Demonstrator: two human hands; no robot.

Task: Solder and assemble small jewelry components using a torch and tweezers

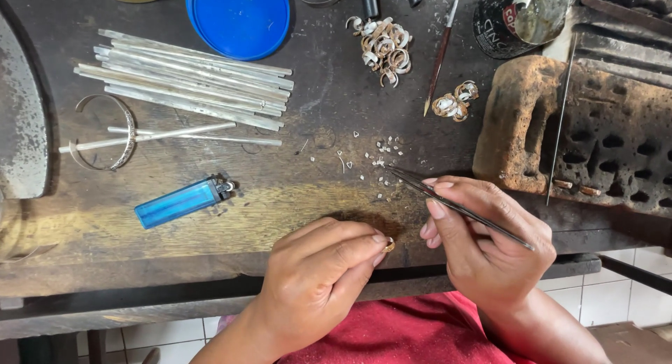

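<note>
At the near edge of the dark wooden surface (105,217), the left hand (318,280) pinches a small golden ring piece (389,246) between the tips of thumb and forefinger; the other fingers are curled under. Just beside it on the right, the right hand (483,241) holds thin metal tweezers (448,203), with the fingers pressed together around the middle of the tool. The tweezer tips point to the upper left and end near a scatter of tiny silver bits (383,157) lying on the surface. I cannot tell if the tips grip something. Below the hands a red cloth (413,336) covers the lap of the person.

Further to the left lies a blue lighter (180,201), flat and a little tilted. Behind it a curved silver band (115,133) lies with two thin rods across it, and next comes a bundle of long silver strips (189,87). On the right stands a brown brick with holes (595,133), with a thin wire leaning over it. Near the brick is a small heap of curled silver rings (455,101), and a bigger heap (383,45) is farther back. A small brush (439,56) lies between them. At the far edge are a blue round lid (238,17) and a dark tin can (514,17).
</note>
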